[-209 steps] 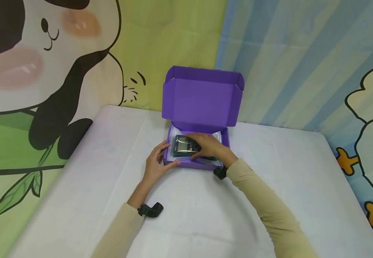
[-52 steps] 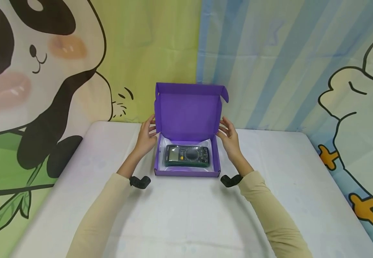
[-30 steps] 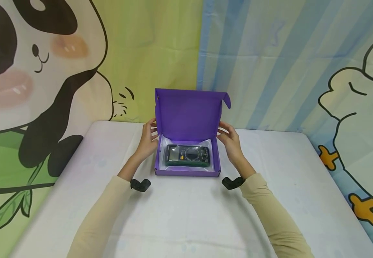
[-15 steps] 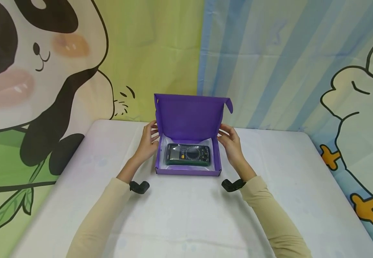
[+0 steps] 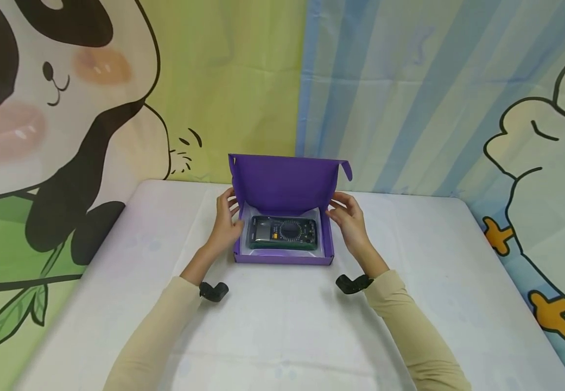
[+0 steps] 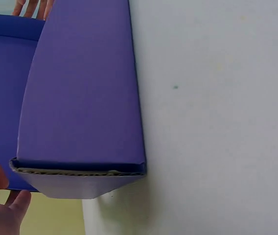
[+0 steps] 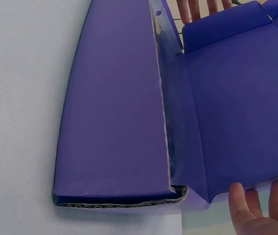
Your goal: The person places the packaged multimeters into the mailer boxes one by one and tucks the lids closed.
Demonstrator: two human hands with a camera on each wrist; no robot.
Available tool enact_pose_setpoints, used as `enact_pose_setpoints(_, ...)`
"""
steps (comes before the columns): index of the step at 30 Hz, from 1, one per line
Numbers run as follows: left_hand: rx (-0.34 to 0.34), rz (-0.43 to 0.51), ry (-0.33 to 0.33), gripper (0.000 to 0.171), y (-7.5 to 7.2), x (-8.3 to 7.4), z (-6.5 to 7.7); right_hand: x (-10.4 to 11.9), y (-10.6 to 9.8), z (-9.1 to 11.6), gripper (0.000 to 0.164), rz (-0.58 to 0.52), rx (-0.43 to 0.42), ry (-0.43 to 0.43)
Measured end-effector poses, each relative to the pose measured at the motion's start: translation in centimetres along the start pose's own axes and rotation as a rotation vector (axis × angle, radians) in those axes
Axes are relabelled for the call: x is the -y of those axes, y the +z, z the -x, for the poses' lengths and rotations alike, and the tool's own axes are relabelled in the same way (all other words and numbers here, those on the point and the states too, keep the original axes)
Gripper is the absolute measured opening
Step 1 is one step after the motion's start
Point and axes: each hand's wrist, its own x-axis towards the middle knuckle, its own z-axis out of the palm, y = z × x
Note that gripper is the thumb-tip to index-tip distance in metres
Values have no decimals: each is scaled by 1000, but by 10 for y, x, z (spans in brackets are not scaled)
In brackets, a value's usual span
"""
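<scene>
A purple cardboard box (image 5: 284, 260) stands in the head view with its lid (image 5: 287, 182) raised at the back and leaning forward over the inside. In it, on white wrapping, lies a dark green multimeter (image 5: 283, 233) with a round dial and a grey screen. My left hand (image 5: 223, 224) is at the lid's left side, fingers spread along its outer edge and thumb near the box's rim. On the other side my right hand (image 5: 350, 221) mirrors it; its fingertips (image 7: 237, 190) touch the lid's side edge in the right wrist view.
The box rests on a white-covered table (image 5: 282, 331) toward its far edge. Behind hangs a cloth backdrop (image 5: 228, 81) with a cartoon panda and another white figure. A black wrist camera (image 5: 214, 292) is strapped to my left wrist, another (image 5: 354, 284) to my right.
Seven seconds ago my right hand was on the multimeter and my left at the box's side. Both hands have since moved to the lid, which has tipped steadily forward and lower.
</scene>
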Motion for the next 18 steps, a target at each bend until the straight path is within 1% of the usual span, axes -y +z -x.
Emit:
enact_pose_setpoints(4,5,22,27,80,0,2,2,0,0,2,39,-5,5,2)
enact_pose_setpoints(10,35,38,77,79,-3,6,6,-2,-2,4,35,-16,7,1)
enact_pose_setpoints(18,56,21,74,78,-5,11,9,-4,-4,5,32,-22,5,2)
